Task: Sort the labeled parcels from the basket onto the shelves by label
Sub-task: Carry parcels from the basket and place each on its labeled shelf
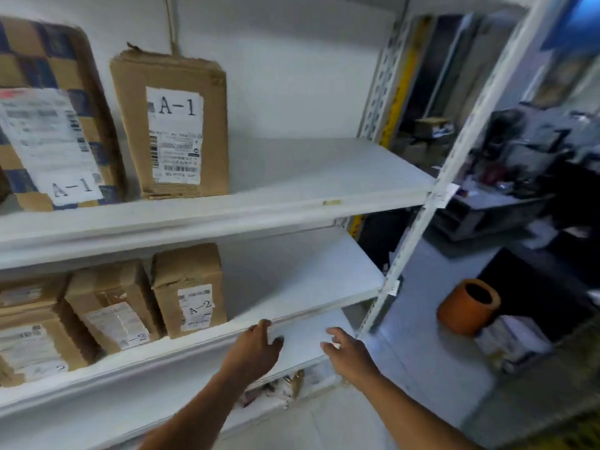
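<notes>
- Reaching in toward the white rack, both of the person's hands hung empty by the front lip of the middle shelf; left hand loosely spread, fingers just at that lip, right hand beside it, fingers relaxed, grasping nothing.
- Just below the middle shelf, a crumpled bundle showed under the left wrist; too blurred to tell whether it was a parcel.
- On the middle shelf, left of the hands, stood three brown boxes: the A-2 parcel upright, a leaning box next to it, another cut off at the edge, its label only partly legible.
- Above the middle shelf, the A-1 parcel and a chequered-tape A-1 box stood labels outward, presumably so shelf and label could be matched.
- No basket was in sight, so I couldn't say what remained.
- Right of the rack sat an orange pot; beyond it, only smeared clutter.
</notes>
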